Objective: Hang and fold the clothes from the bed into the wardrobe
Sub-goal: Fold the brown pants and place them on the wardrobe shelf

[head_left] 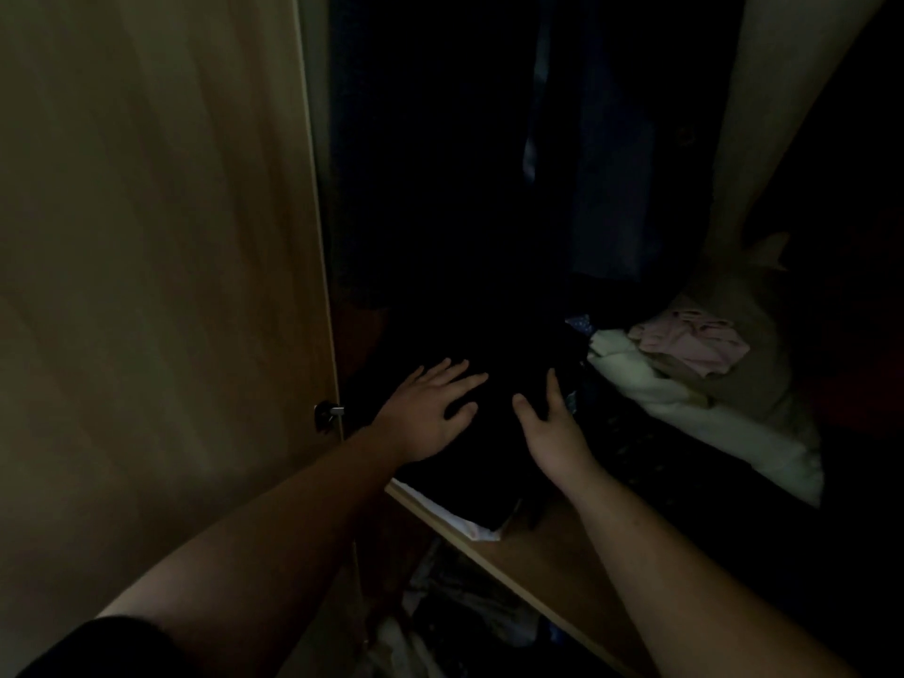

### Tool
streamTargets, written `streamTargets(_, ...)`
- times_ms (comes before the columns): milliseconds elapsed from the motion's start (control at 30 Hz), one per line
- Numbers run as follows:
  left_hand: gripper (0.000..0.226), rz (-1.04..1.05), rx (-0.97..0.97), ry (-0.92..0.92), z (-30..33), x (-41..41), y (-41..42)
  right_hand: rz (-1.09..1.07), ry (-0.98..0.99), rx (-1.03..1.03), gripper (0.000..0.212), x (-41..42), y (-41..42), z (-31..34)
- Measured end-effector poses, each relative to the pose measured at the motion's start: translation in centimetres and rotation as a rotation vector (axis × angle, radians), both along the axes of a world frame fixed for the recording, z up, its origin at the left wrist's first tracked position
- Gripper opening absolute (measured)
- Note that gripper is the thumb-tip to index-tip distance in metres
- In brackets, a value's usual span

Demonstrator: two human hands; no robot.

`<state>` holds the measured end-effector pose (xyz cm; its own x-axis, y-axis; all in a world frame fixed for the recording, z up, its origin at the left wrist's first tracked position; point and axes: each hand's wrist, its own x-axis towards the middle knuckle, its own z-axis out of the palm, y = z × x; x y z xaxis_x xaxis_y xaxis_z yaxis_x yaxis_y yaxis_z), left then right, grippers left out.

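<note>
A folded black garment (489,472) lies on the wardrobe shelf (543,550), on top of a white folded item (440,511). My left hand (430,408) rests flat on the garment's left side, fingers spread. My right hand (553,428) is on its right side, palm turned inward, fingers apart. Neither hand grips the cloth. The scene is very dark, so the garment's edges are hard to make out.
The open wooden wardrobe door (161,286) stands at the left with a small metal knob (327,413). Dark clothes hang (587,163) above the shelf. White (685,413) and pink (694,345) clothes lie piled on the shelf's right. More items sit below the shelf (464,614).
</note>
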<state>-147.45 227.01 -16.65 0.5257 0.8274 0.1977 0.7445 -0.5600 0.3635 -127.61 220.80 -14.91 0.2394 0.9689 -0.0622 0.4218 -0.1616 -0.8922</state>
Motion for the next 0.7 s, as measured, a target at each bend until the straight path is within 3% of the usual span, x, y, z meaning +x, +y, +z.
streamTargets(567,0.049,-0.017,-0.129,0.045,-0.5,1.9,4.0,-0.094,0.096,-0.153,0.071,0.1,3.4,-0.8)
streamTargets(700,0.05,-0.015,-0.064,0.035,-0.2,1.6,3.1,-0.089,0.119,-0.137,0.071,-0.2,2.3,-0.2)
